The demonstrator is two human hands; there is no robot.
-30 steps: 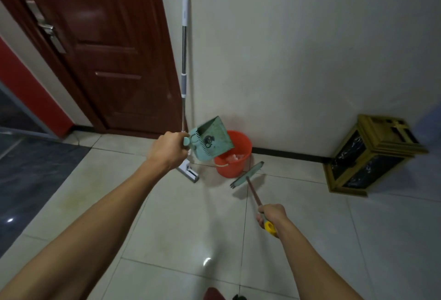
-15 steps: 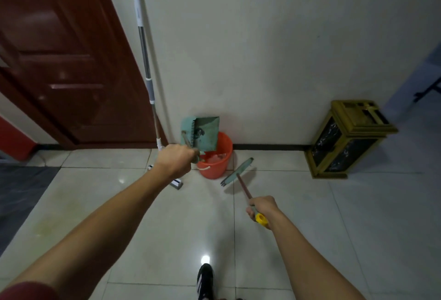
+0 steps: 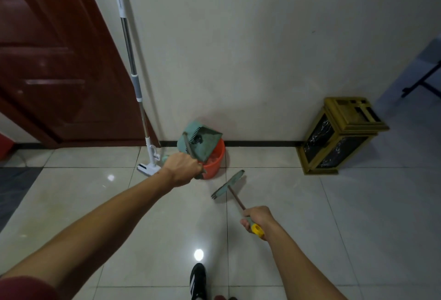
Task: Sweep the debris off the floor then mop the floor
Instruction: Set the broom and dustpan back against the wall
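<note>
Left hand [image 3: 182, 168] is gripping dustpan [image 3: 199, 142], tipping it over orange bucket [image 3: 214, 162]; right hand [image 3: 257, 216] is holding broom [image 3: 228, 184]. Sweeping looks nearly finished; mop [image 3: 133, 77] is leaning unused, mopping left.

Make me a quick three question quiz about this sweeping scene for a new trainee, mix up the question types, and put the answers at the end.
1. True or false: the mop lies flat on the floor.
2. Multiple choice: what does the left hand hold over the orange bucket? A) a sponge B) the green dustpan C) a cloth
3. Fill in: the right hand grips the handle of the ____, whose head is down by the tiles.

Key:
1. False; it stands leaning against the wall beside the door.
2. B
3. broom
</note>
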